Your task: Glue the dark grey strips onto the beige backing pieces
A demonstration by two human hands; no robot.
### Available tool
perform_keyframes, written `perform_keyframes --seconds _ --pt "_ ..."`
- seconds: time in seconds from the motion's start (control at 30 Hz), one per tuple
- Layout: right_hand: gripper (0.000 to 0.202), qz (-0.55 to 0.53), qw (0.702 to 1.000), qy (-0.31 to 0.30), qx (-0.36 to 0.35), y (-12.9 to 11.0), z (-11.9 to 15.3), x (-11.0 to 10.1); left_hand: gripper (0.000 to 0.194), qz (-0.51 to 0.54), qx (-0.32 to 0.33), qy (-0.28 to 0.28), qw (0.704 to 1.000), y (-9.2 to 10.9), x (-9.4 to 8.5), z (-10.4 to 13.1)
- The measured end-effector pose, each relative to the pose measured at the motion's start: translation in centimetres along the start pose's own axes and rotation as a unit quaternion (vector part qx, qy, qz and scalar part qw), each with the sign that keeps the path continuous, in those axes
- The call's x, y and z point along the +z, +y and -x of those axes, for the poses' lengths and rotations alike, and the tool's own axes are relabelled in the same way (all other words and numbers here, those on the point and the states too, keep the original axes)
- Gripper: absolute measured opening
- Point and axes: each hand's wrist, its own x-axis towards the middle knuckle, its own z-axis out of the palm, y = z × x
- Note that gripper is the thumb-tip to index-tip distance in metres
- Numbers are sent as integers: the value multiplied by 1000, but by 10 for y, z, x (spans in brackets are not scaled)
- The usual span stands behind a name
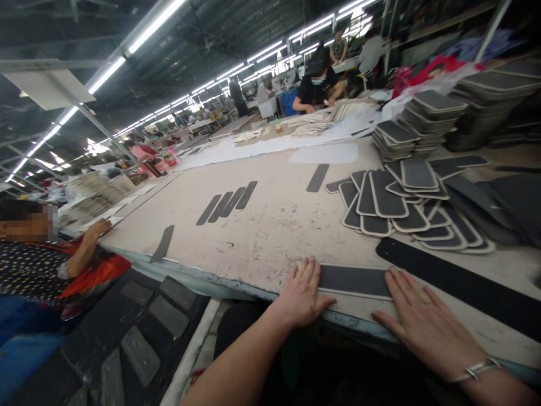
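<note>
A long dark grey strip with a pale edge (354, 280) lies flat along the table's near edge. My left hand (302, 293) rests spread on its left end, and my right hand (422, 321), with a metal bracelet at the wrist, lies flat over its right end. Both hands have their fingers extended. Just beyond the right hand stretches a longer black strip (456, 282). Behind it is a loose pile of dark pieces with pale borders (386, 194).
Several small dark strips (228, 203) lie mid-table (262, 237). Tall stacks of pieces (431, 118) stand at the back right. A person in a dotted top (34, 268) sits at the left; another person (316, 84) works across the table. Dark pieces (169, 316) lie on a lower surface.
</note>
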Motion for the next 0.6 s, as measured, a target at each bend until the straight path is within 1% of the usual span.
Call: perform_keyframes --seconds 0.07,0.13,0.2,0.3,0.4,0.5,0.6 --pt "82 -6 1000 -9 10 1 -2 -3 77 -15 -21 -8 1000 -9 2 4" --pt "75 -19 999 -29 24 5 -7 -8 78 -25 -27 -9 999 -14 5 4" --pt "65 -33 997 -45 58 11 -13 -14 77 -30 -28 -10 999 -15 7 4" --pt "56 -24 992 -34 118 21 -22 -24 76 -29 -28 -9 999 -14 8 2" --pt "57 -19 990 -31 135 26 -28 -31 75 -6 -25 1 1000 -15 10 2" --pt "57 -46 985 -47 158 25 -32 -37 73 18 -24 12 999 -16 11 3" --pt "61 -71 977 -52 194 23 -33 -39 73 34 -27 18 999 -16 11 3"
